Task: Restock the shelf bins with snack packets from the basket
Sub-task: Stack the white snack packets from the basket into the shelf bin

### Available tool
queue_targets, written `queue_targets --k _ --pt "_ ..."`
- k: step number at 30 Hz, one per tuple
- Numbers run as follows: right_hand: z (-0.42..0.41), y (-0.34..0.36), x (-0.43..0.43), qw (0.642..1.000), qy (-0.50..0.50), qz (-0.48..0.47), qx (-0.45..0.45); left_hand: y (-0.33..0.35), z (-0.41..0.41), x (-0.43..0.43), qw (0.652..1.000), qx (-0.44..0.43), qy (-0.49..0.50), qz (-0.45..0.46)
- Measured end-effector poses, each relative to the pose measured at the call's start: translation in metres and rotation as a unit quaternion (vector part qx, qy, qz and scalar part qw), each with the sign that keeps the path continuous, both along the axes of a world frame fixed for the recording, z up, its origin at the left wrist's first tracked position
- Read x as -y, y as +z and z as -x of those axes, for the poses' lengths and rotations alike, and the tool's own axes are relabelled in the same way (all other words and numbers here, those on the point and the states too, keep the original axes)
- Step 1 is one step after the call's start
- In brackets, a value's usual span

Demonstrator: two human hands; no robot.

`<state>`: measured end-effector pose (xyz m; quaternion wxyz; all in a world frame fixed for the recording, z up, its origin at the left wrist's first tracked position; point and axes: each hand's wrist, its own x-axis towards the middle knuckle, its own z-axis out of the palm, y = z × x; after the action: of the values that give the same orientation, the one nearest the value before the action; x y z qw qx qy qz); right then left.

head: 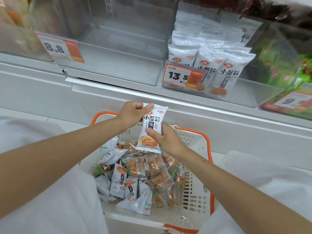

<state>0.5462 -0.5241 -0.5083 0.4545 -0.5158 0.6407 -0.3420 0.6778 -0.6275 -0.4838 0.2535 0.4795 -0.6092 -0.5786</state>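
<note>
Both hands hold one white snack packet [152, 127] upright above the basket. My left hand [132, 114] pinches its top left corner. My right hand [166, 140] grips its lower right side, thumb across the front. Below, the white basket [197, 196] with orange handles holds several white packets [118, 181] and several clear orange snack packets [157, 168]. On the shelf, a clear bin [236, 88] at the right holds upright rows of the same white packets, with a 13.5 price tag [183, 77]. The clear bin [118, 65] in the middle has nothing in it.
A white shelf ledge [152, 97] runs just beyond the hands. An 8.8 price tag [59, 48] hangs at the left bin. Green packets [287, 68] fill a bin at the far right above a 9-something tag. White clothing frames the basket on both sides.
</note>
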Motion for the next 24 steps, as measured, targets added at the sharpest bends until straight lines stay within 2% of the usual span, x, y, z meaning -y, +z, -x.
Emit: queue_targets --k 4,9,16,21,24 --pt "0.005 -0.002 -0.001 1.0 -0.021 -0.007 0.021 0.004 0.008 -0.006 0.988 -0.091 0.035 -0.122" --pt "0.023 0.007 -0.004 0.999 -0.024 -0.022 0.002 0.013 0.021 -0.014 0.977 -0.11 0.088 -0.159" --pt "0.077 0.081 -0.013 0.995 -0.087 0.033 0.025 0.08 0.073 -0.032 0.988 -0.139 0.033 -0.066" --pt "0.125 0.152 -0.026 0.983 -0.141 0.113 -0.018 0.152 0.12 -0.036 0.984 -0.156 -0.034 0.073" --pt "0.158 0.183 -0.028 0.969 -0.192 0.157 -0.015 0.184 0.148 -0.029 0.975 -0.131 -0.04 0.173"
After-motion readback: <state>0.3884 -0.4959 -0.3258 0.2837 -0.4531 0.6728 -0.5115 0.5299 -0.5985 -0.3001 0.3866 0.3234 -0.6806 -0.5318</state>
